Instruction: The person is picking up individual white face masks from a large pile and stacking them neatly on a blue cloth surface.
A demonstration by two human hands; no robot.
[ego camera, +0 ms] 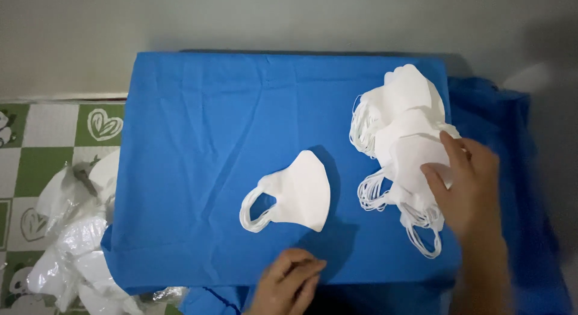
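My right hand (466,182) lies flat on the heap of white masks (403,131) at the right side of the table (192,110), fingers spread and pressing on the topmost one; nothing is pinched or lifted, so I would call the hand open and resting rather than holding. My left hand (292,282) sits at the near edge of the blue cloth, fingers loosely curled, touching the cloth and holding nothing that I can see.

Between the two lies a single folded mask (301,191) — apart from the heap, flat on the cloth; its ear loops point left, its folded curved edge faces right toward the heap, and its long axis runs roughly from far to near, slightly tilted. It lies just beyond my left hand and a little to the right of it; my right hand is farther away, off to its right, so the left is the nearer of the two.

Off the table's left edge — down on the green and white checked floor (48,146) — there is a crumpled pile of clear plastic wrappers (72,243).
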